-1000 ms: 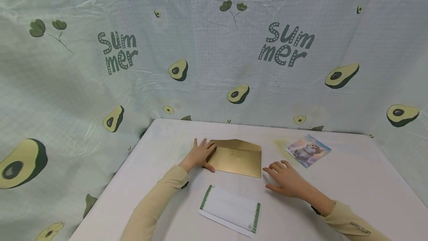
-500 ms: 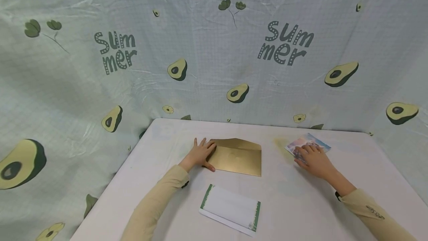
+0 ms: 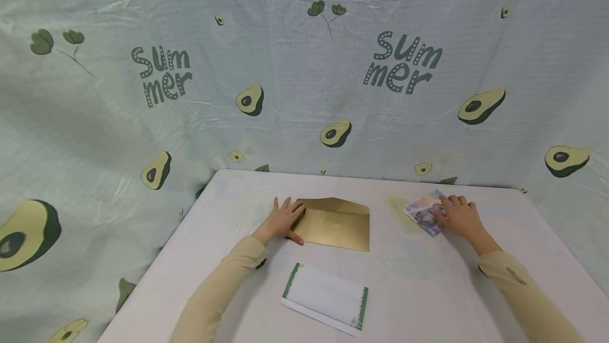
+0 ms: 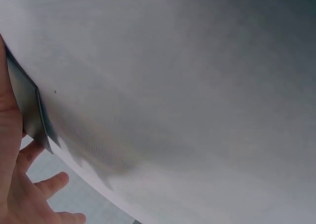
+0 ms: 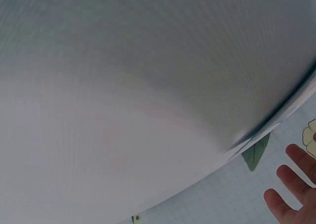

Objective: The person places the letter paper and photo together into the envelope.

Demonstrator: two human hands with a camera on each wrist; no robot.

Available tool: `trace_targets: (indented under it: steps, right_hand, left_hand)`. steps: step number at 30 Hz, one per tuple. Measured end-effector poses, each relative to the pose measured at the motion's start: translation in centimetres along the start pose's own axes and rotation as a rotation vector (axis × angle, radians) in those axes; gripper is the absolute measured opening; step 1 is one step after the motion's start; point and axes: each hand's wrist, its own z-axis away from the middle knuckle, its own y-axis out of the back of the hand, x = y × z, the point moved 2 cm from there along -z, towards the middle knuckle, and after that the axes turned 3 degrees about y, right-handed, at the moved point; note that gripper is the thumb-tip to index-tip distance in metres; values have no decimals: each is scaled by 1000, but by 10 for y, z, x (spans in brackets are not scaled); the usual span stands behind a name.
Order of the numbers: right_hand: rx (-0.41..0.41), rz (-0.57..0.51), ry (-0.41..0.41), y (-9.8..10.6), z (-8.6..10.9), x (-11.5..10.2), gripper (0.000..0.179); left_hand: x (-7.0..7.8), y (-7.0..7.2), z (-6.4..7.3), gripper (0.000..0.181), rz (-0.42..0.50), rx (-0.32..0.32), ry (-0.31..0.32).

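Note:
In the head view, a gold envelope (image 3: pixel 335 229) lies with its flap raised toward the back. My left hand (image 3: pixel 282 221) rests at its left edge, fingers spread and thumb at the lower left corner. The left wrist view shows the envelope (image 4: pixel 30 103) beside the palm. Toward the right back lies a card with an animal picture (image 3: pixel 423 213). My right hand (image 3: pixel 460 219) covers its right corner, thumb and index finger reaching over the picture. Three fingers of the right hand (image 5: pixel 296 184) appear spread apart in the right wrist view; the others are out of sight there.
A white sheet with green side borders (image 3: pixel 325 298) lies in front of the envelope. The white table (image 3: pixel 399 300) ends at a fabric backdrop (image 3: pixel 285 137) printed with avocados. A yellowish stain (image 3: pixel 397 208) marks the tabletop left of the picture card.
My right hand has moved from beside the envelope onto the picture card, then across to its right corner. The left hand and the envelope have stayed in place.

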Motion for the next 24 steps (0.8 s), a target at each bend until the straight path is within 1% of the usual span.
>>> trace_targets:
  steps: [4, 9, 16, 20, 24]
  right_hand:
    - [-63, -20, -43, -7, -4, 7, 45]
    - [-119, -36, -85, -15, -5, 16, 46]
    - [-200, -82, -153, -19, -4, 26, 51]
    - [-238, -99, -166, -19, -4, 30, 55]
    - [-238, -95, -158, -20, -4, 31, 54]
  left_hand:
    - [0, -1, 0, 108, 9, 17, -6]
    - [0, -3, 0, 108, 9, 9, -7]
    - [-1, -3, 0, 108, 6, 11, 1]
    - [-1, -2, 1, 108, 7, 7, 1]
    - [0, -1, 1, 108, 9, -3, 5]
